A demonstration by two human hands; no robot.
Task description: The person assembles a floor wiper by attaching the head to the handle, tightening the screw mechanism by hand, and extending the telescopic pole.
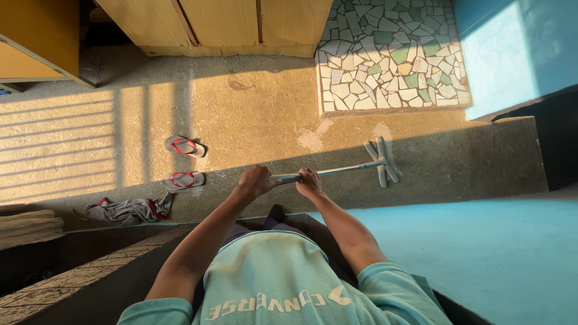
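Floor wiper [382, 161] gripped w/ both left hand [257, 180] & right hand [309, 182] fists close together on handle; head may drag grit toward flip-flops [184, 162], imo.

Person wears a pale teal short-sleeved T-shirt with white block lettering across the chest, seen upside down just below the left hand [256, 180] and right hand [310, 182]. Sleeves end above the elbows, forearms bare, no watch, rings or gloves visible. Dark purple-navy legwear shows between the forearms

Warm low sun, barred shadows, sharp
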